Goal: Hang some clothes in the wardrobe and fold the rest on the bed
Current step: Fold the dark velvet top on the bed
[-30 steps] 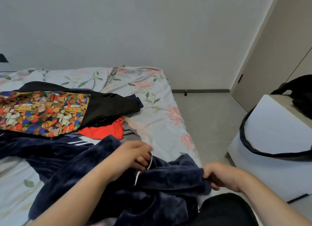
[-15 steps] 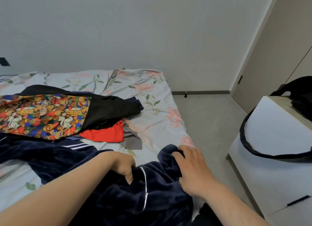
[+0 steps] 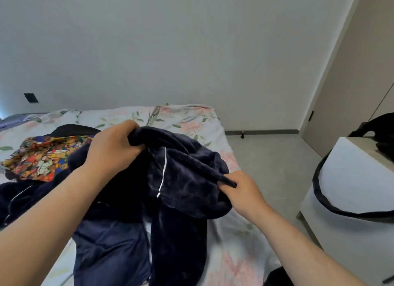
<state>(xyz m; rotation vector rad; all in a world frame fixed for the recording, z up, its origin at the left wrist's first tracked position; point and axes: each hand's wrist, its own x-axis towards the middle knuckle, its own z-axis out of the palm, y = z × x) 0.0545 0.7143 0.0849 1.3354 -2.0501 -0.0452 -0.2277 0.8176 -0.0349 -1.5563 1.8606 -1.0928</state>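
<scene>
A dark navy fleece garment [image 3: 187,179] with thin white piping hangs lifted above the bed [image 3: 191,119]. My left hand [image 3: 110,149] grips its upper edge at the left. My right hand [image 3: 241,191] pinches another edge of it lower and to the right. Its lower parts drape down onto the floral sheet. A second smooth navy piece [image 3: 110,251] lies under it near the front edge. A colourful patterned garment [image 3: 44,157] with black fabric lies on the bed behind my left arm.
A white bedside cabinet [image 3: 351,179] stands at the right with a black bag and its strap [image 3: 319,191] on it. Beige wardrobe doors [image 3: 351,93] fill the right wall. Grey floor [image 3: 270,164] runs between bed and cabinet.
Both hands have risen and lifted the navy fleece garment off the bed. The camera has tilted upward, and the red and grey clothes are now hidden behind the lifted fabric.
</scene>
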